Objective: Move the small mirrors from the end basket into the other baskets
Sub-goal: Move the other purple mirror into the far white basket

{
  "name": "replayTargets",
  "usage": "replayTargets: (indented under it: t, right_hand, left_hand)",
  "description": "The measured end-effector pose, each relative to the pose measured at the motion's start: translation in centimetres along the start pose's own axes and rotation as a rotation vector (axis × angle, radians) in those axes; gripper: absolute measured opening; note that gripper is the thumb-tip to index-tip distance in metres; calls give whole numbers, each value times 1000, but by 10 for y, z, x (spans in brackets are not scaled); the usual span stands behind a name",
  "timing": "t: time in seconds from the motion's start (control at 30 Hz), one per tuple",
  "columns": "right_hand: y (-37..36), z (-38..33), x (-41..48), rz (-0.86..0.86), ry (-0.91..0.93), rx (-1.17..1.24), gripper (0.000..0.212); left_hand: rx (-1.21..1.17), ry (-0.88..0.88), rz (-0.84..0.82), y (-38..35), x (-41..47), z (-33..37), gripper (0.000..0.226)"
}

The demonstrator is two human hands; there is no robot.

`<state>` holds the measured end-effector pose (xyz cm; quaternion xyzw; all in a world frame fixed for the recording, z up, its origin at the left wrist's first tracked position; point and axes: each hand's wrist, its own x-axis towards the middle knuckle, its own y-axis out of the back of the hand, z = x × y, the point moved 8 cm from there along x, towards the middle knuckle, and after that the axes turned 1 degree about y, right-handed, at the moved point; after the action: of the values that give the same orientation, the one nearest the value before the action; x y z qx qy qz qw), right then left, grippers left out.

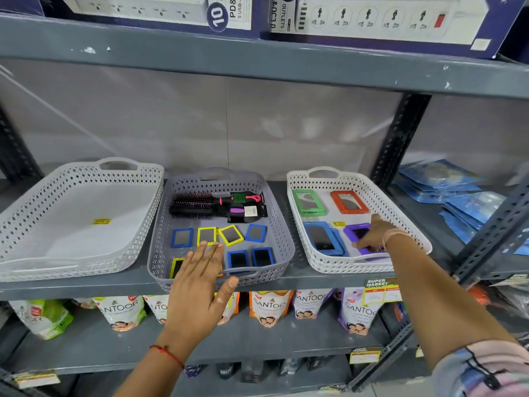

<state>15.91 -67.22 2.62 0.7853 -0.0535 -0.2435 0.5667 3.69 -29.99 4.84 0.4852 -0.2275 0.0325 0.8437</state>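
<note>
— What writing can you read?
— "SANTOOR" on the soap pouches (pixel 270 308) on the lower shelf, "SUPER MARKET" on a price tag (pixel 380 290), and "10", "OUTLETS" and "USB" on the power strip boxes (pixel 372 18) above.

— How many baskets?
— Three on the grey shelf (pixel 86 285). The left basket (pixel 34 207) holds only a yellow sticker (pixel 101 221). The grey middle basket (pixel 274 222) holds hairbrushes (pixel 211 207) and at least seven small mirrors (pixel 230 234), framed blue and yellow.

— And the right basket (pixel 300 179)?
— Larger mirrors: green (pixel 307 202), orange (pixel 348 202), blue (pixel 322 237), purple (pixel 355 232).

— The hands?
— The left hand (pixel 200 279) is flat, fingers spread, empty, over the middle basket's front. The right hand (pixel 372 233) grips the purple mirror.
</note>
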Motion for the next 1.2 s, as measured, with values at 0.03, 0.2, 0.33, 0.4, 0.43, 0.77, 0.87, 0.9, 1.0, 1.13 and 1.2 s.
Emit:
replayTargets:
  t: [0.03, 0.2, 0.33, 0.4, 0.43, 0.77, 0.87, 0.9, 1.0, 1.13, 1.2]
  right_hand:
    - [-2, 2, -1, 0, -2, 1, 93]
    - [-6, 5, -3, 29, 4, -7, 94]
    - [-7, 6, -3, 25, -7, -9, 93]
    - [-6, 5, -5, -2, -26, -11, 92]
    - [-1, 2, -7, 9, -25, -26, 91]
    - [-19, -79, -33, 6, 365, -84, 33]
    - [-22, -71, -29, 0, 316, -104, 27]
    - [-22, -70, -28, -1, 312, -112, 27]
    - [-20, -69, -28, 22, 310, -211, 28]
    - [-20, -69, -27, 19, 302, -303, 27]
    - [-21, -68, -25, 25, 281, -299, 26]
  left_hand:
    - [-2, -3, -2, 0, 0, 0, 93]
    - [-8, -13, 2, 0, 0, 0, 89]
    - [-7, -18, 4, -1, -1, 0, 86]
    - [-9, -15, 5, -1, 0, 0, 86]
    - [-7, -16, 7, -1, 0, 0, 87]
    - [2, -15, 10, 0, 0, 0, 89]
    - [5, -15, 13, 0, 0, 0, 88]
    - [6, -13, 13, 0, 0, 0, 88]
    - [11, -14, 15, -1, 0, 0, 88]
    - [-2, -15, 20, -1, 0, -1, 89]
    - [-5, -16, 17, -1, 0, -1, 89]
